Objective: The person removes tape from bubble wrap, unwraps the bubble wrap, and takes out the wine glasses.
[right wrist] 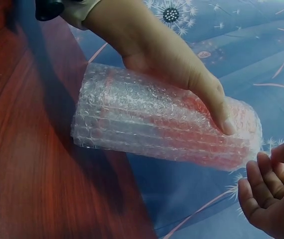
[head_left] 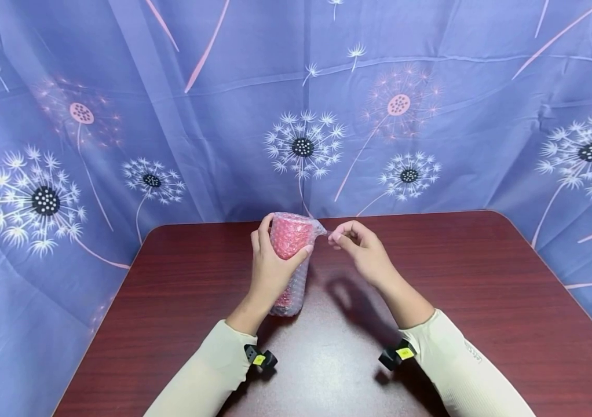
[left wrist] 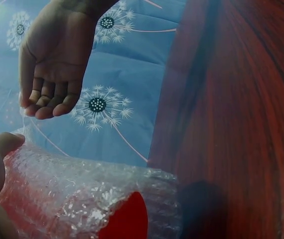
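Observation:
A red, roughly cylindrical thing wrapped in clear bubble wrap [head_left: 292,236] stands slightly tilted near the back of the table; the wrap hides what it is. My left hand [head_left: 269,263] grips it around its upper part, thumb across the front. At its top right corner, a thin clear piece of film or tape [head_left: 321,228] is drawn out to a point. My right hand [head_left: 364,248] pinches the end of that piece between thumb and forefinger, as the right wrist view also shows with the wrapped bundle [right wrist: 167,119]. Whether it is tape or wrap I cannot tell.
The dark red wood-grain table [head_left: 457,278] has its back edge just behind the bundle. A blue cloth with dandelion prints [head_left: 223,116] hangs around the back and sides. Each wrist wears a small black camera [head_left: 260,359].

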Available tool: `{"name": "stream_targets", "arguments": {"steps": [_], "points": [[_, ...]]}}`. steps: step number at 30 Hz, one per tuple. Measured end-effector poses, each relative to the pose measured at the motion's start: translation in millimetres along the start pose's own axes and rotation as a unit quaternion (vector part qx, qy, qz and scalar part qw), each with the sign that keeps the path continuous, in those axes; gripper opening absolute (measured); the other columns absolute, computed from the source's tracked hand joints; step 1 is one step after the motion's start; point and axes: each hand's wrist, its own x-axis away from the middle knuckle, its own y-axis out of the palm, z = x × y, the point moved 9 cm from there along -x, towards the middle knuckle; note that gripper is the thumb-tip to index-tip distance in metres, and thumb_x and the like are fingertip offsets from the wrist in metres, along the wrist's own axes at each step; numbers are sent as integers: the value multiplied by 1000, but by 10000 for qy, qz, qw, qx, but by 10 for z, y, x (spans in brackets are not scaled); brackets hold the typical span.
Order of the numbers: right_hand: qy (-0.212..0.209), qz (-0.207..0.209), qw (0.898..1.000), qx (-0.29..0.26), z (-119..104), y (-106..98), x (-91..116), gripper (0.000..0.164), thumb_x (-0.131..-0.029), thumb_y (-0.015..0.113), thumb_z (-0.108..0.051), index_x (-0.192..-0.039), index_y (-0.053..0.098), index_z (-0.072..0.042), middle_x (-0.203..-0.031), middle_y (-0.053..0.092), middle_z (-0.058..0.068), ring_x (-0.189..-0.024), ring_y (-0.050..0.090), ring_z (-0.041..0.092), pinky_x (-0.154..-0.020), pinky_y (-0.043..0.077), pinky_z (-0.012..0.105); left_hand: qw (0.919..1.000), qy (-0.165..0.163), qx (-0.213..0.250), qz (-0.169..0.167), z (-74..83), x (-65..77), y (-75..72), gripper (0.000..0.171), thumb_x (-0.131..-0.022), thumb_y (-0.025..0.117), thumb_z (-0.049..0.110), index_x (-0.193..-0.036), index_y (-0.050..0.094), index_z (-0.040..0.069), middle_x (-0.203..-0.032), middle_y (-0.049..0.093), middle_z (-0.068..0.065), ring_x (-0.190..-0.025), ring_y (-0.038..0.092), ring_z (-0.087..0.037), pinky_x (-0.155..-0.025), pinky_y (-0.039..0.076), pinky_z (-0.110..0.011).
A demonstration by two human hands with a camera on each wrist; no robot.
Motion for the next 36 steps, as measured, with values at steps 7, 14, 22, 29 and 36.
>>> {"name": "stream_targets", "arguments": {"steps": [7, 14, 22, 29, 36], "points": [[33, -5, 10000, -20, -8, 8, 4, 14, -100, 55, -1, -104, 56, 13, -101, 67, 21, -90, 68, 13, -86, 57, 23, 9998, 6, -189, 89, 3, -7, -11, 101, -72, 88, 50, -154, 30, 33, -135, 43, -9, -115, 60, -33, -96, 53, -50], [-32, 1, 9999, -123, -66, 5, 31, 6, -100, 56, -1, -98, 59, 4, -93, 68, 6, -89, 67, 12, -85, 57, 23, 9991, -59, -376, 161, -43, -22, 0, 101, -71, 88, 50, -153, 31, 32, -134, 44, -10, -108, 63, -38, -89, 54, -51], [-62, -148, 9984, -538, -59, 28, 24, 6, -100, 54, 0, -101, 58, 4, -93, 69, 0, -89, 68, 10, -85, 58, 26, 9997, -123, -179, 109, -91, -29, 2, 101, -73, 87, 52, -154, 29, 33, -136, 43, -9, -111, 60, -36, -92, 53, -51], [-68, -285, 9977, -616, -17, 54, 11, 11, -101, 54, -2, -106, 58, 8, -97, 70, -1, -91, 68, 10, -86, 58, 28, 9999, -82, -109, 15, -81, -26, 8, 103, -72, 87, 54, -155, 29, 34, -138, 43, -8, -114, 60, -35, -94, 53, -52], [-338, -357, 9981, -375, -52, 57, 11, 15, -101, 56, -5, -102, 58, 10, -122, 67, 28, -99, 71, 12, -90, 59, 36, 9999, -44, -97, -132, -61, -6, 35, 103, -72, 87, 54, -155, 27, 38, -137, 43, -8, -114, 60, -34, -93, 53, -51]]}}
